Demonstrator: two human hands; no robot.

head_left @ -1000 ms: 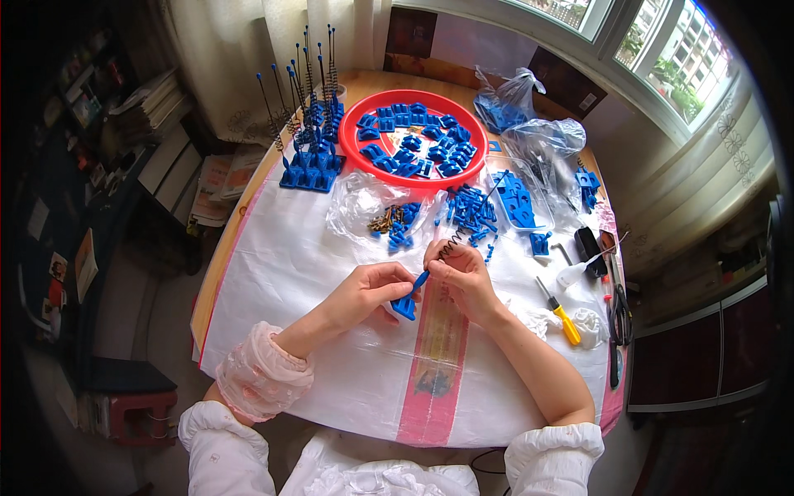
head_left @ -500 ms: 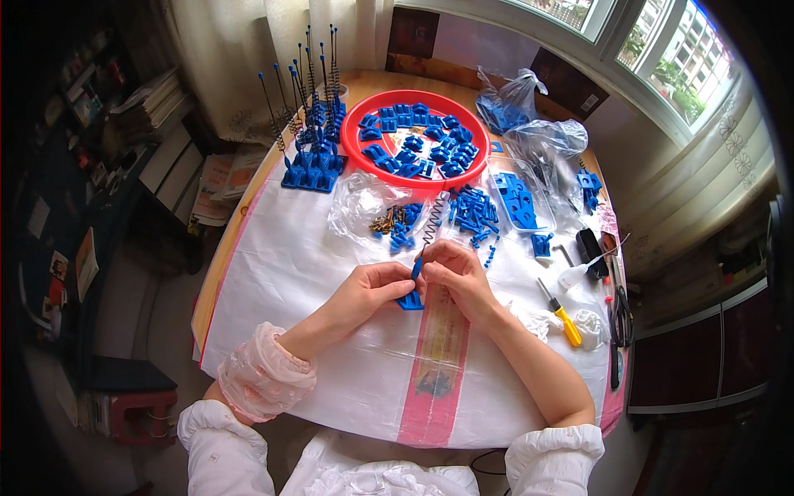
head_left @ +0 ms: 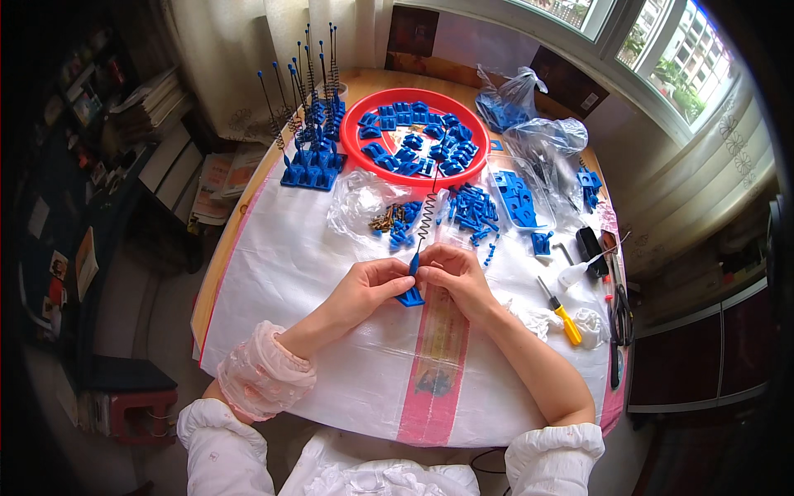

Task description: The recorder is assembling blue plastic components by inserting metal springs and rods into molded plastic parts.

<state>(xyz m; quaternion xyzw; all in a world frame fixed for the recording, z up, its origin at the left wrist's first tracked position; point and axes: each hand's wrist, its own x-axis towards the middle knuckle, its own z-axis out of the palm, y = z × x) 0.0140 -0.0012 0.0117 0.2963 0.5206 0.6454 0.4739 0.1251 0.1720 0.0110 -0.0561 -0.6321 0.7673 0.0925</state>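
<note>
Between my two hands stands a thin black coiled wire antenna (head_left: 427, 217) with a blue stem (head_left: 414, 264) at its lower end. Under the stem sits a flat blue base piece (head_left: 410, 298), tilted near the sheet. My left hand (head_left: 370, 288) is closed, thumb and fingers pinching the base and stem from the left. Close against it from the right, my right hand (head_left: 456, 279) pinches at the stem with fingertips together. The exact joint between stem and base is partly hidden by my fingers. The wire's upper end reaches over the red tray.
A red round tray (head_left: 351, 153) holds many blue clips. Finished-looking coiled antennas stand in a blue block (head_left: 313, 175) at left. Loose blue pegs (head_left: 473, 211), brass screws (head_left: 385, 221), a clear box (head_left: 546, 221) of blue parts and a yellow screwdriver (head_left: 567, 325) lie around on the white sheet.
The coiled antenna has swung slightly left, and its upper wire now shows against the tray. My right fingertips have shifted slightly lower along the stem. My left hand stays in nearly the same place.
</note>
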